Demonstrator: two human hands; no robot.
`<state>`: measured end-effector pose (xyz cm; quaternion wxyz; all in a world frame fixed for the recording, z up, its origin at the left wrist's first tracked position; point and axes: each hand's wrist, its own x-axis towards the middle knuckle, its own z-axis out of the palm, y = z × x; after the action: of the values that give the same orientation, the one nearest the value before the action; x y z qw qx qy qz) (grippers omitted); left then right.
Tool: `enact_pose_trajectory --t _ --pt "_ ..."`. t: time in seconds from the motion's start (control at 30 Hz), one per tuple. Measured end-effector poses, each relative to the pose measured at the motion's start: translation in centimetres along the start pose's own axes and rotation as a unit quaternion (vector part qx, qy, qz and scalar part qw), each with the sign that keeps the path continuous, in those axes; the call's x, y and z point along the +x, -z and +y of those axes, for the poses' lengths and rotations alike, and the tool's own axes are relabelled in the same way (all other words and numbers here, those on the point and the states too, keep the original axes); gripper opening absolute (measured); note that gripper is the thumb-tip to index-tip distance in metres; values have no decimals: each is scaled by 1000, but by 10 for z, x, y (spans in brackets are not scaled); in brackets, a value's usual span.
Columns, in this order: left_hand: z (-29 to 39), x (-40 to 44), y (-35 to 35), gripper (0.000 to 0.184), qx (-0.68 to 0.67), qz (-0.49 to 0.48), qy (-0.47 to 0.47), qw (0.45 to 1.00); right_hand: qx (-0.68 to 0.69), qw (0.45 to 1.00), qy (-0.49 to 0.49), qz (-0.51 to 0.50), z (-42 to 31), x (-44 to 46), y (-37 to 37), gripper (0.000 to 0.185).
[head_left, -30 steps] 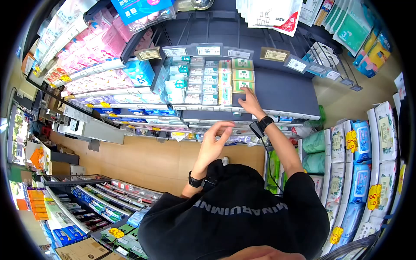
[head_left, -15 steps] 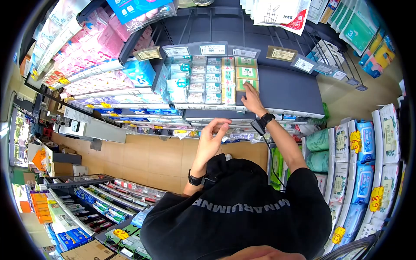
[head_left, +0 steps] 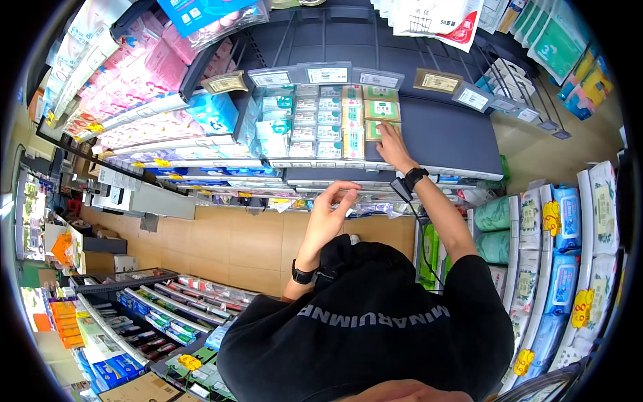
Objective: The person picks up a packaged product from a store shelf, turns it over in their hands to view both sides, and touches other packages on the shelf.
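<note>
My right hand (head_left: 394, 147) reaches over the shelf, fingers stretched out. Its fingertips touch the right side of the front green-and-tan pack (head_left: 372, 130); whether they press on it I cannot tell. Behind that pack, in the same row, stands another green-and-tan pack (head_left: 382, 110). Just left is a row of orange-and-green packs (head_left: 353, 118). My left hand (head_left: 328, 218) hangs in front of the shelf edge, fingers loosely curved and thumb apart from them, holding nothing. Both wrists wear black bands, and a cable runs from a small black device at the right wrist.
A dark shelf board (head_left: 445, 137) extends right of the packs, above a price-label rail (head_left: 462, 172). Hanging hooks and price tags (head_left: 328, 73) are behind. Pink packs (head_left: 151, 70) fill the left shelves. Blue wipes packs (head_left: 562, 281) line the right side. Tiled floor (head_left: 221, 248) lies below.
My right hand has shifted slightly, its fingers now lying closer together along the front pack's right side. My left hand has barely moved.
</note>
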<state>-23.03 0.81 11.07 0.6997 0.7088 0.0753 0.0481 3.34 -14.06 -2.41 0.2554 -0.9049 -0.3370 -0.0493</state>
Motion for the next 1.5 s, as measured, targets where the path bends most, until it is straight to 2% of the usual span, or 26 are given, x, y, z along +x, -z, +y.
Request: enact_pose_trajectory --t 0.37,0.77,0.97,1.17,1.23,1.27,1.33,1.37,1.43,1.47,1.5 --pt "-8 1 5 20 8 10 -8 1000 -32 999 5 -29 0 9 8 59" --pt "-9 3 4 20 18 10 -6 1000 -8 999 9 -50 4 11 13 52" --pt "-10 5 3 20 30 3 4 1000 1 999 18 -28 -1 2 25 63" --pt "-10 6 -1 20 26 1 5 1000 72 997 30 1 -34 -28 70 69" --pt "-12 6 -1 22 30 -6 21 999 175 984 -13 -10 -46 -42 85 73" --pt "-10 6 -2 22 30 -6 20 999 175 984 -13 -10 -54 -48 95 73" --pt "-7 5 -4 31 60 -4 49 997 275 960 -44 -37 -71 -63 115 80" --pt "-10 6 -5 31 59 -5 49 997 274 960 -45 -37 -78 -70 122 80" --pt "-18 8 -8 48 73 -24 -16 997 345 938 -28 -30 -90 -85 132 85" --pt "-18 9 -10 48 73 -24 -16 997 367 929 -26 -30 -92 -93 136 87" --pt "-18 8 -12 57 71 -34 -26 997 367 929 -26 -30 -99 -101 139 87"
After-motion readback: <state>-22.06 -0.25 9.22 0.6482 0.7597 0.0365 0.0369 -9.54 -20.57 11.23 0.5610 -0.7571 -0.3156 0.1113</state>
